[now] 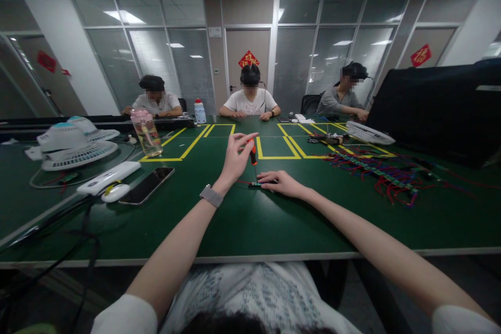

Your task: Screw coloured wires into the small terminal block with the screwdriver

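Observation:
My left hand is raised above the green table, pinching a small screwdriver with an orange handle that stands upright, tip down. Its tip meets a small dark terminal block with red wires lying on the table. My right hand lies flat on the table with its fingers pressed on that block, holding it still. A grey watch sits on my left wrist.
A phone, a white power strip and white fans lie at the left, with a pink-lidded bottle behind. A heap of red and blue wires spreads at the right. Three people sit across the table.

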Demonstrator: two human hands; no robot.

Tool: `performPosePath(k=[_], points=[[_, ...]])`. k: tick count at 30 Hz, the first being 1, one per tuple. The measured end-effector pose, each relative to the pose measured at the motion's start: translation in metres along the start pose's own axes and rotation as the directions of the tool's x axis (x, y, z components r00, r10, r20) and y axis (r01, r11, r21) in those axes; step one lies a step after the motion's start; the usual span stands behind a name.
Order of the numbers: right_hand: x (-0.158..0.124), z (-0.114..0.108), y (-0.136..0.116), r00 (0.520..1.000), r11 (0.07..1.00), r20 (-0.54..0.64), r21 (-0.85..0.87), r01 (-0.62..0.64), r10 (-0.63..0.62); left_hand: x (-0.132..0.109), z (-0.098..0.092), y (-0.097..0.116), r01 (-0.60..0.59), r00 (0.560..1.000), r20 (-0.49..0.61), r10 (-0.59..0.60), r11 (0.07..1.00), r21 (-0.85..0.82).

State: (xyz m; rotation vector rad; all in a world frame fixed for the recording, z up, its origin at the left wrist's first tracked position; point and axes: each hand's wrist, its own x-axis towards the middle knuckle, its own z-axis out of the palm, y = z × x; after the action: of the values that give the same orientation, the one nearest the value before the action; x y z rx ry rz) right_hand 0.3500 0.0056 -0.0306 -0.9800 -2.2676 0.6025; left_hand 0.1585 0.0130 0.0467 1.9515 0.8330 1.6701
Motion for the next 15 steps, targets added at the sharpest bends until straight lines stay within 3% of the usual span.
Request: performPosePath(k=[5, 11, 15], points=[[-0.0007, 0.0028, 0.0009, 0.999, 1.000, -0.049, 0.031, -0.006, 0.008, 0.0012, 0.0013, -0.0018, 0.076, 0.991, 0.121, -0.055, 0.983, -0.169], [-0.0011, 0.0044, 0.0024, 0.995, 0.998, -0.091, 0.054, -0.032, 0.036, -0.0024, 0.0034, -0.0028, -0.014, 1.000, -0.011, 0.014, 1.000, 0.001], [-0.0011, 0.0009, -0.0018, 0.996, 0.998, -0.081, 0.046, -0.033, 0.036, 0.0000, 0.0037, -0.0045, 0.051, 0.996, 0.082, -0.040, 0.988, -0.146]])
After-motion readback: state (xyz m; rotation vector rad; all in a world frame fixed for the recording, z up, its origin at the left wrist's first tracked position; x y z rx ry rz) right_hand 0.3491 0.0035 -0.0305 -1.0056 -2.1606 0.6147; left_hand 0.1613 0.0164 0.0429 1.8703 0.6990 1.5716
